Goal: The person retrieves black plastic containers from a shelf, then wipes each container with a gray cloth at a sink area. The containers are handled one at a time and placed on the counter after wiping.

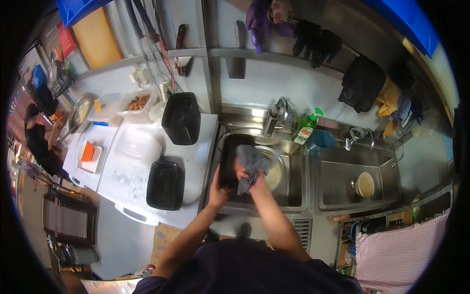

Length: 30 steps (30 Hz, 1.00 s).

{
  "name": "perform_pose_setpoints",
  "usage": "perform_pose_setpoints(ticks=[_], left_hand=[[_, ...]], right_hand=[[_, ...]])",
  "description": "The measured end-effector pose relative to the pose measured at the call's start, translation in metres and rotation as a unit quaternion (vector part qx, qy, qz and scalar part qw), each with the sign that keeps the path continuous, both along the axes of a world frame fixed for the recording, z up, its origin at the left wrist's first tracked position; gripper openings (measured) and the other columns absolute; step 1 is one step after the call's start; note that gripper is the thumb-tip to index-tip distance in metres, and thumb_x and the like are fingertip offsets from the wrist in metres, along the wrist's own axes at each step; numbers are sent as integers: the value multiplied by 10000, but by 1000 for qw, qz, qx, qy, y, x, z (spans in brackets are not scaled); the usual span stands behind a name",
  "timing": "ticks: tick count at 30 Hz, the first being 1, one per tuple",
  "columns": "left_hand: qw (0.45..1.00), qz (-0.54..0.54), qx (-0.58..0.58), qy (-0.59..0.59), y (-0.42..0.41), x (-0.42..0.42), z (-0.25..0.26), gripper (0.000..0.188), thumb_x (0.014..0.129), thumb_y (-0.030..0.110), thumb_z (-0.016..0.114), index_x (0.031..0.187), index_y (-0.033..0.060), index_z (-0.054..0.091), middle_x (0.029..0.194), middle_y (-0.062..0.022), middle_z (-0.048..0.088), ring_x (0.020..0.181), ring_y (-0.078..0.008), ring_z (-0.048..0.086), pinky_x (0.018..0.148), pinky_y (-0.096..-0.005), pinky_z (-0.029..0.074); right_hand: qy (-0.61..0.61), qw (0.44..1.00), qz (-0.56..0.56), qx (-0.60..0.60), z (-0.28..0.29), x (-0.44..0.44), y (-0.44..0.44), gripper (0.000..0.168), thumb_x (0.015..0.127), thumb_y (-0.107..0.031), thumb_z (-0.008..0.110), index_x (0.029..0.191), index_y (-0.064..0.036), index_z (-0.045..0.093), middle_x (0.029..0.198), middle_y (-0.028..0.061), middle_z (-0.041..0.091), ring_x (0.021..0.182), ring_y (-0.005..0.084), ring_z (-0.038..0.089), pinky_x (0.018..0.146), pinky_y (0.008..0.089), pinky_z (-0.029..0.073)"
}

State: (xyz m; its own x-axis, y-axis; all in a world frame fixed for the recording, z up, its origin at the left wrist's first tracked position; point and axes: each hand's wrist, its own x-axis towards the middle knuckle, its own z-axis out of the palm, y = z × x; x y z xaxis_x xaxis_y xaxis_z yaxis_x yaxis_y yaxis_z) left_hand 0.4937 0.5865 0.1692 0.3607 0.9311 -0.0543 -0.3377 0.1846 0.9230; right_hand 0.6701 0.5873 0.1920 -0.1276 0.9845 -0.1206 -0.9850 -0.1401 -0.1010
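Over the left sink basin (295,183), my left hand (218,193) grips the near left side of a black plastic container (228,158). My right hand (246,172) holds a crumpled grey cloth (253,160) at the container's right side; the fingers are blurred and partly hidden by the cloth. Beneath the cloth lies a round metal bowl (281,167) inside the basin, partly covered. To the left, on the white worktop (128,183), are two more black containers, a deep one (180,117) and a shallower one (166,185).
Behind the basin stand a faucet (271,119), a green dish soap bottle (305,128) and a blue tub (321,140). A pale bowl (365,185) rests in the right sink (337,165). A translucent lidded box (137,145) sits on the worktop. Another person (40,141) is at far left.
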Motion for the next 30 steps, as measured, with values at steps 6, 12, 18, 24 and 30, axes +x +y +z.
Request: perform_pose_setpoints(ticks=[6, 12, 18, 24, 30], left_hand=[[978, 59, -194, -57, 19, -34, 25, 629, 958, -102, 463, 1526, 129, 327, 1453, -157, 491, 1300, -312, 525, 1019, -444, 511], [956, -41, 66, 284, 5, -1, -4, 413, 914, -13, 590, 1325, -31, 570, 1201, -149, 656, 1034, -217, 620, 891, -327, 504], [919, -81, 115, 368, 4, -45, 23, 313, 893, 1, 596, 1198, -43, 649, 998, -142, 720, 875, -203, 665, 772, -352, 536], [964, 26, -108, 240, 17, -60, -55, 300, 817, 8, 598, 1089, 7, 725, 818, -131, 714, 710, -223, 678, 678, -396, 551], [956, 181, -139, 184, 70, 2, -18, 275, 824, 39, 616, 1072, -54, 691, 908, -178, 704, 805, -293, 665, 721, -420, 536]], right_hand=[[-236, 939, -138, -207, -57, 64, -50, 289, 1028, -202, 523, 1255, -47, 612, 1155, 115, 683, 1006, 286, 667, 824, 422, 586], [-114, 992, 43, -21, -34, -10, -28, 401, 1039, -359, 480, 1298, -81, 610, 1235, 122, 658, 1169, 298, 606, 1034, 477, 487], [-439, 895, -5, 75, 15, 29, -7, 396, 1047, -362, 456, 1276, -82, 619, 1189, 92, 676, 1075, 263, 646, 920, 413, 543], [-304, 935, -170, -67, 76, -47, -10, 440, 1040, -346, 508, 1385, -75, 549, 1334, 88, 602, 1217, 252, 574, 1023, 396, 483], [-636, 697, -321, -82, -61, -90, -61, 281, 968, -46, 516, 1236, 9, 579, 1182, 122, 616, 1101, 227, 577, 1023, 354, 436]])
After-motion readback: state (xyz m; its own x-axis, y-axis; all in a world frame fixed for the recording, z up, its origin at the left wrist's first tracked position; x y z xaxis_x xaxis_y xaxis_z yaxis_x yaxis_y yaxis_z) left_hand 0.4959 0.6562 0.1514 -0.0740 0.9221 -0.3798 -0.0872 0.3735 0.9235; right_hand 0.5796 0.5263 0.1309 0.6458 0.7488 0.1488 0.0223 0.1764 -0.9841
